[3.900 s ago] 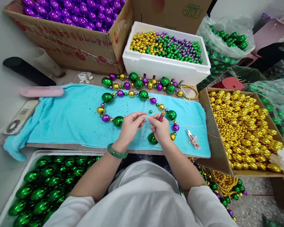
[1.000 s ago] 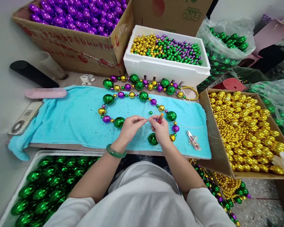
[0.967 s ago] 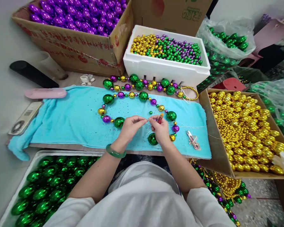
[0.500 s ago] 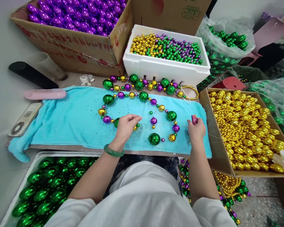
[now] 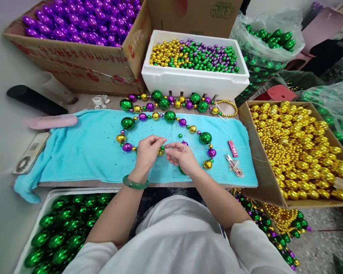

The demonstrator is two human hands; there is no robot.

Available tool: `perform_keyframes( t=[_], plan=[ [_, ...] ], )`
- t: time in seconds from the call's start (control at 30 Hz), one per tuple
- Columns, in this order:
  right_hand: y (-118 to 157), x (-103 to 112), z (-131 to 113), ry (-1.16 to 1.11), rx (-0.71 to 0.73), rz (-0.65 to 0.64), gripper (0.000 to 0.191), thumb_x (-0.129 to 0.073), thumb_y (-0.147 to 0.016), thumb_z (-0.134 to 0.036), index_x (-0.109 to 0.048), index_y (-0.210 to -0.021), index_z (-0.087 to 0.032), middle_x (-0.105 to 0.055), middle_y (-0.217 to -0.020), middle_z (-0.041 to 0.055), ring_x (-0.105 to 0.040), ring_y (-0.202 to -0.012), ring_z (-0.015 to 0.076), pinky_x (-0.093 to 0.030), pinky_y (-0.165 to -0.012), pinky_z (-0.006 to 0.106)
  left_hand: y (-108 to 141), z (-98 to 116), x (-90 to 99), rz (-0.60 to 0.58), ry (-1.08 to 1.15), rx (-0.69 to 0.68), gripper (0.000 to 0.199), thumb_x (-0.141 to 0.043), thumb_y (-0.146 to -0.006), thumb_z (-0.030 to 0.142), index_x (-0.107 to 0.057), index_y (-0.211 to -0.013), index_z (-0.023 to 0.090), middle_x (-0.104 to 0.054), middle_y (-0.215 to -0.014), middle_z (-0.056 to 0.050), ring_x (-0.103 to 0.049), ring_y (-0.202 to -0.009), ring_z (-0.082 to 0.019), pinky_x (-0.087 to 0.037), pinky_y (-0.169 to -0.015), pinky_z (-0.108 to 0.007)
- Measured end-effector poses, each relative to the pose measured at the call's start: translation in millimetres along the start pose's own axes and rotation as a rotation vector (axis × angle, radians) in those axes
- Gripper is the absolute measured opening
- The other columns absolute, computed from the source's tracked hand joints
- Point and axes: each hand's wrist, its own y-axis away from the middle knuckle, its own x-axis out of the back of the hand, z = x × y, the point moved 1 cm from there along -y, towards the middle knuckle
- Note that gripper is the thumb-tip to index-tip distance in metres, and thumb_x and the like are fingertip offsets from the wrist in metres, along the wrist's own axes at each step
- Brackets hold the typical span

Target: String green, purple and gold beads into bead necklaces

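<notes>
"Table (image 5: 84, 101) against the wall, turquoise towel (image 5: 91, 163) across it. What's lying there?"

"My bead strand (image 5: 170, 116), green, purple and gold, curving over the towel in an open loop. Its near part runs under and beside my hands."

"And your 2 hands?"

"My left hand (image 5: 147, 152) is pinched closed at the fingertips, with thin thread (image 5: 201, 147) seemingly between them. My right hand (image 5: 183, 156) is beside it, fingers bent and slightly parted; I can't tell whether it grips any thread."

"What could go wrong?"

"If my left pinch loosened, I think the end could slip and beads slide off. A sideways tug might snag thread on the snips (image 5: 233, 166), which lie with tips apart near the small red block (image 5: 233, 148)."

"Anything smaller?"

"1 green bead (image 5: 180, 135) sits by itself within the curve. A brush from my right knuckles could roll it away."
</notes>
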Motion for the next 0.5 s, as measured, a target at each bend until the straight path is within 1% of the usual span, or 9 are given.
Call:
perform_keyframes(
  t=[0.07,0.1,0.13,0.17,0.23,0.3,0.37,0.43,0.5],
  plan=[
    [0.4,-0.7,1.1,0.244,0.11,0.109,0.02,-0.064,-0.079,-0.038,-0.063,-0.083,-0.018,-0.059,-0.059,-0.0016,-0.05,-0.051,0.0116,-0.038,-0.051,0.024,-6.0,-1.8,8.6,0.04,-0.039,0.02,0.021,-0.071,-0.065,0.038,-0.069,-0.065,0.018,-0.057,-0.055,0.003,-0.043,-0.054,-0.011,-0.035,-0.055,-0.026],
    [2.0,0.4,-1.3,0.415,0.204,0.125,0.015,-0.061,-0.082,-0.033,-0.064,-0.08,-0.018,-0.061,-0.062,-0.0005,-0.053,-0.055,0.0125,-0.04,-0.056,0.025,-8.6,-2.5,12.4,0.042,-0.076,0.025,0.021,-0.071,-0.065,0.039,-0.069,-0.065,0.018,-0.056,-0.054,0.003,-0.043,-0.053,-0.011,-0.035,-0.055,-0.026],
    [3.8,1.4,-5.6,0.59,0.305,0.1,0.012,-0.059,-0.084,-0.028,-0.066,-0.08,-0.019,-0.064,-0.067,0.0011,-0.056,-0.061,0.0139,-0.042,-0.062,0.026,-10.6,-2.5,15.2,0.025,-0.127,0.014,0.021,-0.07,-0.066,0.038,-0.068,-0.064,0.018,-0.055,-0.054,0.003,-0.043,-0.054,-0.012,-0.035,-0.056,-0.026],
    [5.4,2.2,-11.4,0.751,0.396,0.046,0.012,-0.058,-0.085,-0.024,-0.068,-0.081,-0.019,-0.067,-0.073,0.0028,-0.06,-0.068,0.0155,-0.042,-0.067,0.027,-11.9,-1.9,16.9,-0.02,-0.188,-0.02,0.019,-0.069,-0.067,0.037,-0.068,-0.063,0.018,-0.056,-0.055,0.002,-0.045,-0.055,-0.012,-0.036,-0.057,-0.027],
    [5.8,4.0,-26.2,0.953,0.511,-0.064,0.014,-0.057,-0.087,-0.021,-0.071,-0.085,-0.021,-0.071,-0.084,0.0049,-0.062,-0.08,0.0178,-0.042,-0.073,0.028,-11.8,1.3,16.7,-0.202,-0.299,-0.142,0.017,-0.067,-0.068,0.032,-0.067,-0.058,0.019,-0.058,-0.058,0.0,-0.049,-0.06,-0.014,-0.037,-0.06,-0.027],
    [1.0,8.2,-41.6,0.966,0.539,-0.076,0.015,-0.057,-0.088,-0.02,-0.071,-0.085,-0.021,-0.07,-0.085,0.0043,-0.061,-0.081,0.0174,-0.041,-0.074,0.027,-8.9,5.0,14.5,-0.424,-0.324,-0.243,0.016,-0.067,-0.069,0.03,-0.068,-0.058,0.019,-0.061,-0.064,-0.001,-0.053,-0.064,-0.015,-0.039,-0.064,-0.028],
    [-6.7,14.2,-51.8,0.855,0.488,-0.054,0.013,-0.059,-0.086,-0.021,-0.071,-0.081,-0.02,-0.067,-0.076,0.0014,-0.057,-0.071,0.0144,-0.039,-0.068,0.025,-5.7,6.7,13.4,-0.557,-0.255,-0.25,0.015,-0.067,-0.071,0.03,-0.07,-0.061,0.019,-0.064,-0.068,-0.003,-0.055,-0.066,-0.016,-0.041,-0.066,-0.028],
    [-13.5,19.4,-53.5,0.73,0.394,-0.056,0.011,-0.062,-0.083,-0.023,-0.069,-0.076,-0.018,-0.06,-0.064,-0.0021,-0.049,-0.061,0.0114,-0.036,-0.061,0.024,-4.3,5.2,14.3,-0.566,-0.139,-0.205,0.016,-0.068,-0.072,0.032,-0.071,-0.063,0.019,-0.065,-0.07,-0.004,-0.056,-0.066,-0.016,-0.042,-0.066,-0.028],
    [-17.0,21.6,-47.9,0.646,0.322,-0.071,0.012,-0.064,-0.08,-0.027,-0.068,-0.073,-0.017,-0.052,-0.057,-0.0046,-0.043,-0.056,0.01,-0.032,-0.057,0.023,-4.4,0.2,16.5,-0.496,-0.017,-0.154,0.018,-0.069,-0.071,0.033,-0.07,-0.063,0.018,-0.062,-0.067,-0.003,-0.053,-0.063,-0.014,-0.041,-0.062,-0.027]
  ],
)
